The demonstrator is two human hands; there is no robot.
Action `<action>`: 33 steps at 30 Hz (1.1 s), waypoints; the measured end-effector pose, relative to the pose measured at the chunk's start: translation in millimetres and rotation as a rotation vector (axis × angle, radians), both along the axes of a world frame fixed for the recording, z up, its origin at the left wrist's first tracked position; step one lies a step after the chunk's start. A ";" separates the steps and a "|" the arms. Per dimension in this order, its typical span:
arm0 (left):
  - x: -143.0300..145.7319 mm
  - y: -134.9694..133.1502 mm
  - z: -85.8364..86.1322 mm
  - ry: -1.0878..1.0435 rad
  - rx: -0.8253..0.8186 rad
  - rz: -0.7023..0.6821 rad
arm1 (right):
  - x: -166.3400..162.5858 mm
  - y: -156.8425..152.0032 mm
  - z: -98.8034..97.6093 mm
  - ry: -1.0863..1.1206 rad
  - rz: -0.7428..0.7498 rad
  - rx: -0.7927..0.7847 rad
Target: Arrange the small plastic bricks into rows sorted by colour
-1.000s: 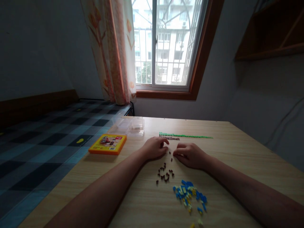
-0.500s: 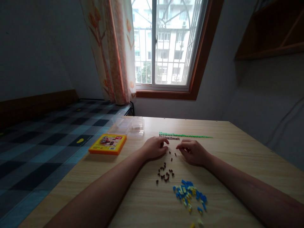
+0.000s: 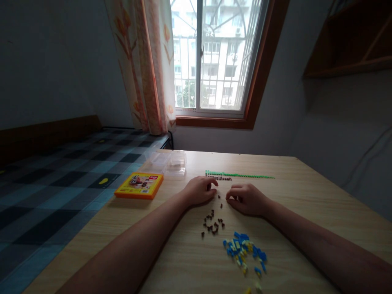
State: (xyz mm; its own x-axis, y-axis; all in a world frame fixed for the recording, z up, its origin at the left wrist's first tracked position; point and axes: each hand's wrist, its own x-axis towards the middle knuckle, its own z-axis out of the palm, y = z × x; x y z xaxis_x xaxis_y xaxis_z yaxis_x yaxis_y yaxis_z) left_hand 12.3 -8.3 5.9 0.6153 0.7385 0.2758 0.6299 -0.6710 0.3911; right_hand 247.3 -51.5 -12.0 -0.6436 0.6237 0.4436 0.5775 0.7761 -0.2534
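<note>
My right hand (image 3: pixel 246 199) is low over the table, with thumb and forefinger closed on a small brown building brick that the fingertips mostly hide. Across from it, my left hand (image 3: pixel 200 191) rests on the wood, fingers curved, with a gap between forefinger and thumb and nothing visible in it. Two loose brown bricks (image 3: pixel 221 206) lie between the hands, and a scatter of brown bricks (image 3: pixel 210 228) is nearer to me. Beyond the fingers stand a short row of brown bricks (image 3: pixel 225 179) and a longer row of green bricks (image 3: pixel 241 175).
Closer to me is a pile of blue, yellow and pale bricks (image 3: pixel 245 247). An orange-yellow box (image 3: pixel 139 186) and a clear plastic case (image 3: pixel 171 165) are at the table's left. A checked bed (image 3: pixel 76 183) adjoins that side; a window (image 3: pixel 219 61) is ahead.
My right hand has moved slightly down and toward me, and its fingertips now cover the brown brick that lay beside them. The left hand stays in place.
</note>
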 end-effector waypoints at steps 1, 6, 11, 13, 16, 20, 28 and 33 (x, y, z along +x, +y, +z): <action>0.0 0.0 -0.1 0.001 0.000 0.001 | -1.0 -1.1 1.3 -0.026 -0.004 0.021; -0.4 -0.3 0.8 0.011 -0.009 0.000 | -1.5 -2.3 6.8 -0.152 -0.048 0.104; -0.6 0.0 1.0 0.013 -0.006 0.001 | 11.6 9.5 5.6 -0.180 -0.211 0.108; -0.6 0.3 0.7 0.011 -0.006 -0.001 | 17.8 15.6 3.5 -0.185 -0.289 0.102; -0.6 0.7 0.2 0.006 -0.003 0.002 | 24.2 22.8 -0.2 -0.186 -0.378 0.073; -0.6 0.6 0.1 0.009 -0.004 0.001 | 27.3 28.5 -3.9 -0.158 -0.430 0.024; -0.6 1.0 -0.8 0.006 -0.004 -0.001 | 30.6 34.2 -5.3 -0.143 -0.490 -0.019; -0.1 1.3 -1.5 0.013 0.008 0.004 | 29.4 35.4 -2.1 -0.176 -0.484 -0.031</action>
